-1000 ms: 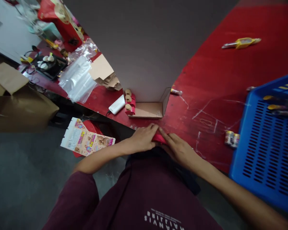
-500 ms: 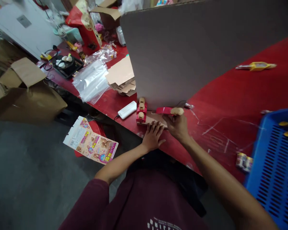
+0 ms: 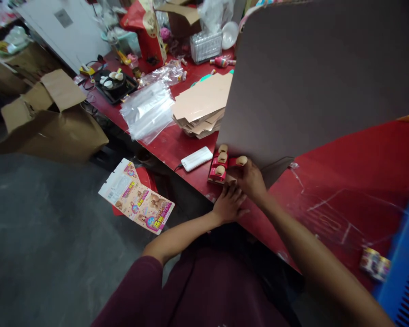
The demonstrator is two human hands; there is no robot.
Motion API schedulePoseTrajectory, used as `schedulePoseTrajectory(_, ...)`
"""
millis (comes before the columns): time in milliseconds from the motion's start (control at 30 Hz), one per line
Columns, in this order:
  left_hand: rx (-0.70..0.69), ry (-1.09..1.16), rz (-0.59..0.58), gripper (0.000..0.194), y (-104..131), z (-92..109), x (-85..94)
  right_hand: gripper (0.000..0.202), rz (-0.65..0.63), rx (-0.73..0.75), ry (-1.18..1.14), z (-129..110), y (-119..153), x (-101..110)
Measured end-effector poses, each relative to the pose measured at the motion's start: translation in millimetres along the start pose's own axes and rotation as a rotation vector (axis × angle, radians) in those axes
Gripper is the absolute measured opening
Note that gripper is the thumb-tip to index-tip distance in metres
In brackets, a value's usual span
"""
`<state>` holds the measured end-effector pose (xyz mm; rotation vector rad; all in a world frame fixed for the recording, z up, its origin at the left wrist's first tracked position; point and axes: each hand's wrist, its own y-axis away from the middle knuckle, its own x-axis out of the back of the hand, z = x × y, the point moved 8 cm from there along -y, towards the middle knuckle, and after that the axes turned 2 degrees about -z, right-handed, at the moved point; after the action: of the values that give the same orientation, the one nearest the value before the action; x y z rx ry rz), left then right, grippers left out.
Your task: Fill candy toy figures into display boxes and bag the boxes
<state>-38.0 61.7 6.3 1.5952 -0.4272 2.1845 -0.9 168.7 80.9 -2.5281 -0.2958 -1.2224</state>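
Note:
My right hand (image 3: 254, 182) pinches a small red item with a tan rounded top (image 3: 240, 161), low in front of a tall grey-brown cardboard panel (image 3: 303, 81). Just left of it, three similar red items with tan tops (image 3: 220, 170) stand in a row at the left end of the cardboard base (image 3: 231, 180). My left hand (image 3: 227, 206) lies with fingers stretched out at the front edge of that base, by the table edge. Its fingertips touch the cardboard. My right fingers partly cover the held item's lower side.
A white power bank (image 3: 197, 159) with a cable lies left of the panel on the red table (image 3: 344, 168). Behind it are stacked cardboard sheets (image 3: 204, 102) and clear plastic bags (image 3: 148, 111). A printed card (image 3: 138, 197) rests on a red stool; a blue crate (image 3: 404, 272) stands right.
The red item in my right hand has moved left, close to the row of three. My left hand stays at the base's front edge. The camera view has shifted.

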Motion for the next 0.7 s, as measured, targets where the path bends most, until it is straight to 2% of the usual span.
schedulePoseTrajectory(100,0.000,0.006,-0.006,0.065,1,-1,-4.0,0.034,0.226,-0.081,0.099,-9,10,8)
schedulePoseTrajectory(167,-0.001,0.011,0.006,0.067,1,-1,-6.0,0.037,0.313,-0.110,0.103,-12,15,9)
schedulePoseTrajectory(333,0.012,-0.004,0.006,0.069,-1,-1,-6.0,0.031,0.276,-0.165,0.092,-13,6,3)
schedulePoseTrajectory(400,0.015,-0.018,0.001,0.071,-1,-1,-2.3,0.032,0.304,-0.129,0.046,-15,8,8)
schedulePoseTrajectory(467,0.011,-0.034,-0.011,0.075,0,-2,2.4,0.035,0.379,-0.075,-0.013,-13,22,19)
schedulePoseTrajectory(533,-0.001,-0.046,-0.011,0.078,2,-2,8.2,0.040,0.521,-0.078,-0.028,1,48,37)
schedulePoseTrajectory(633,-0.028,-0.056,0.015,0.082,3,1,16.4,0.053,0.721,-0.247,0.027,42,99,64)
schedulePoseTrajectory(700,-0.053,-0.093,0.022,0.081,-1,8,18.9,0.062,0.688,-0.338,0.002,71,120,69)
